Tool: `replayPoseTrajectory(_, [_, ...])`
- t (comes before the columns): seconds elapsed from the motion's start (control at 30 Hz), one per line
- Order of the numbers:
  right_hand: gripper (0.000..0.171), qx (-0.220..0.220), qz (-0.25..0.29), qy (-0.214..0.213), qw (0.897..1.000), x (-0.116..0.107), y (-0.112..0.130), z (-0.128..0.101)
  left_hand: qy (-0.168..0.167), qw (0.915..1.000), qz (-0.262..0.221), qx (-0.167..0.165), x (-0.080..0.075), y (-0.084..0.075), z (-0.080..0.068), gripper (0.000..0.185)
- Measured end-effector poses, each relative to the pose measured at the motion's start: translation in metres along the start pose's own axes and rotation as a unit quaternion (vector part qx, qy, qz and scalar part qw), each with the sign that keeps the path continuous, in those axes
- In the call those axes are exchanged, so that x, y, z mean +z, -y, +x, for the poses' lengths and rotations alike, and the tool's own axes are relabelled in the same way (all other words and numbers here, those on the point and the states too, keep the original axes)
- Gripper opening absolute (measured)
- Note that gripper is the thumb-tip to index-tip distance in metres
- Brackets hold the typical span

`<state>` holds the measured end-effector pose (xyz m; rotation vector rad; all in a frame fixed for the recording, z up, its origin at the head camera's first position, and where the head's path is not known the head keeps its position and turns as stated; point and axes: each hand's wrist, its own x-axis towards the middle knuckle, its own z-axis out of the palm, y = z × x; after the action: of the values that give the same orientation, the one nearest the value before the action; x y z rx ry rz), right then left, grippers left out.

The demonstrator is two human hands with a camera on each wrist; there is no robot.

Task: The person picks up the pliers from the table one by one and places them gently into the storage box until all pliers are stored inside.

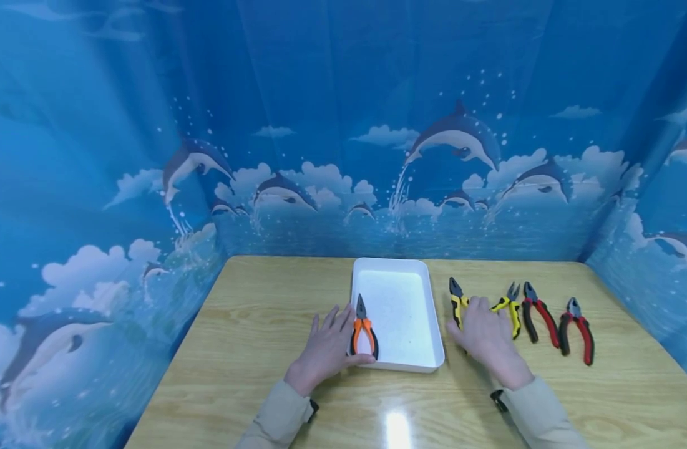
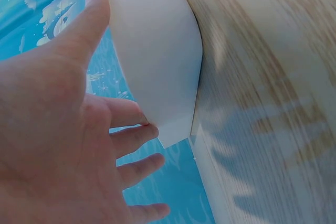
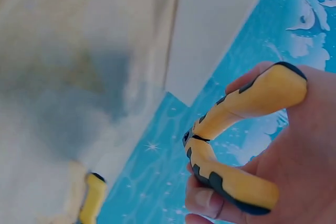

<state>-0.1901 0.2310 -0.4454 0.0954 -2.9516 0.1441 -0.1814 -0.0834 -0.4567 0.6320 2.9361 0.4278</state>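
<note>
My right hand (image 1: 485, 330) grips a pair of yellow-and-black pliers (image 1: 457, 302), head pointing away, just right of the white tray (image 1: 435, 337). The right wrist view shows the fingers curled about the spread yellow handles (image 3: 239, 184), above the tabletop. At the tray's near left corner is my left hand (image 1: 326, 349), its fingers extended and spread. In the left wrist view that hand (image 2: 58, 140) touches the tray's outer wall (image 2: 157, 51) with fingertips. Inside the tray, along its left side, lie orange-and-black needle-nose pliers (image 1: 364, 330), close to the left thumb.
Right of my right hand lie another pair of yellow-and-black pliers (image 1: 511, 305), partly hidden by the hand, then red-and-black pliers (image 1: 538, 312) and a second red-and-black pair (image 1: 576, 327). The wooden table (image 1: 253, 318) ends against a blue dolphin-print curtain (image 1: 332, 125).
</note>
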Motion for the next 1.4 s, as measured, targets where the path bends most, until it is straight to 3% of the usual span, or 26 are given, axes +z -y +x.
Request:
replayPoseTrajectory(0.7, [0.048, -0.047, -0.015, -0.062, 0.997, -0.020, 0.024, 0.000, -0.005, 1.0000, -0.002, 0.005, 0.000, 0.001, 0.001, 0.102])
replayPoseTrajectory(1.4, [0.046, -0.046, 0.003, -0.024, 0.999, -0.016, 0.044, 0.001, -0.001, 1.0000, 0.003, 0.000, 0.000, -0.001, 0.000, 0.101])
